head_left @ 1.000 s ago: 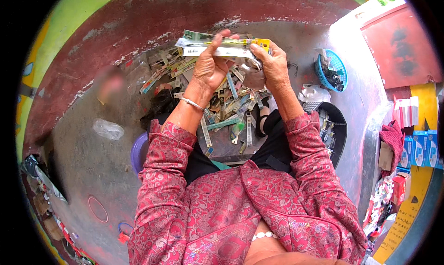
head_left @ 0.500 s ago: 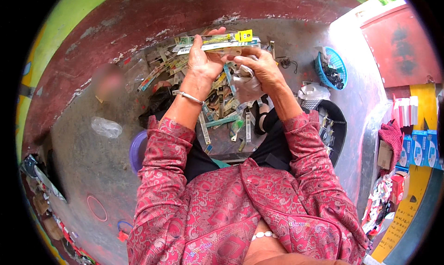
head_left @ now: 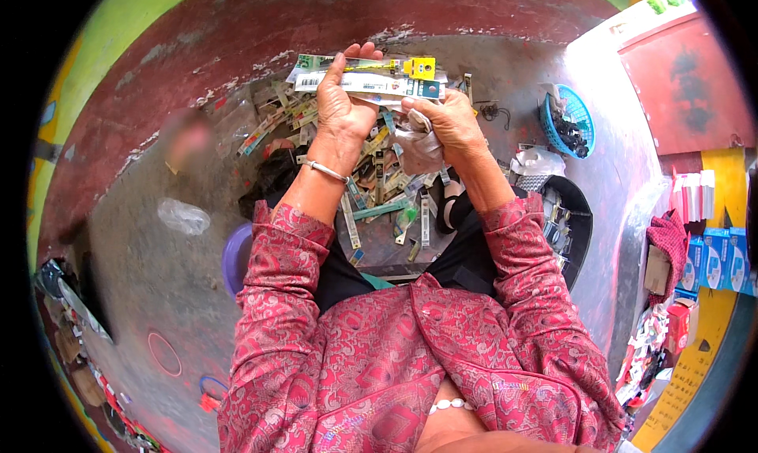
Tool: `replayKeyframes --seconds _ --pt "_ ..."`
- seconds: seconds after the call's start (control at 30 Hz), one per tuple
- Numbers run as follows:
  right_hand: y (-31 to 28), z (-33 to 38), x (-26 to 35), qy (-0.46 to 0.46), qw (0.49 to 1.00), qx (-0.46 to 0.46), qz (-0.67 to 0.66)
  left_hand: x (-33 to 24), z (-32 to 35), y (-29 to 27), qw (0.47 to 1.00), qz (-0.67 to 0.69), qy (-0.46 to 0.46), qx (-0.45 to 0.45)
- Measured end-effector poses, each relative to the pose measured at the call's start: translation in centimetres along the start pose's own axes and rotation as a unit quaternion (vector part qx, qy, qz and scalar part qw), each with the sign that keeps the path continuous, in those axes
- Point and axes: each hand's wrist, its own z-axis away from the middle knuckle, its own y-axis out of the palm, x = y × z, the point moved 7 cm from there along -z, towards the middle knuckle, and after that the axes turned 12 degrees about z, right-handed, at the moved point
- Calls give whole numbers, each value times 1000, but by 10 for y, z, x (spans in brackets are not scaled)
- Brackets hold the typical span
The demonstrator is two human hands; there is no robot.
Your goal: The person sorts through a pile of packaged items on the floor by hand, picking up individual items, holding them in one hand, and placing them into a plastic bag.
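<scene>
Long flat packets (head_left: 379, 84) in clear sleeves, one with a yellow end tab, lie across my left hand (head_left: 345, 105). My left thumb presses on their front while the fingers support them from behind. My right hand (head_left: 455, 121) grips a crumpled whitish cloth (head_left: 418, 145) and touches the lower right end of the packets. What is inside the sleeves is too small to make out. Below my hands spreads a loose pile of similar slim packets (head_left: 379, 176) on the floor between my legs.
A blue basket (head_left: 586, 109) with dark items stands at the right, near a white plastic bag (head_left: 538, 161). Beside my right leg is a black tub (head_left: 583, 216) holding packets. A purple basin (head_left: 234, 259) and a clear bag (head_left: 183, 216) are at the left. Blue boxes (head_left: 717, 257) line the right wall.
The packets have tilted so that their printed faces show more fully, and they sit slightly lower at the right end. My right hand has shifted a little downward with the cloth.
</scene>
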Motion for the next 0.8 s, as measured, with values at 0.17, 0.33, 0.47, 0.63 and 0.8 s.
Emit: replayKeyframes --seconds 0.17,0.33,0.47,0.63,0.8 --pt "2 3 -1 64 989 107 -74 -11 -2 -5 999 27 24 -36" --pt "3 7 5 66 986 142 -61 -12 -2 0 999 19 24 -40" --pt "-18 3 3 18 998 54 28 -19 -1 -1 996 14 65 -62" --pt "-36 32 66 -221 931 -258 135 -8 0 15 985 -148 89 -1" --pt "40 21 69 -478 735 -204 435 39 19 14 989 -107 -79 63"
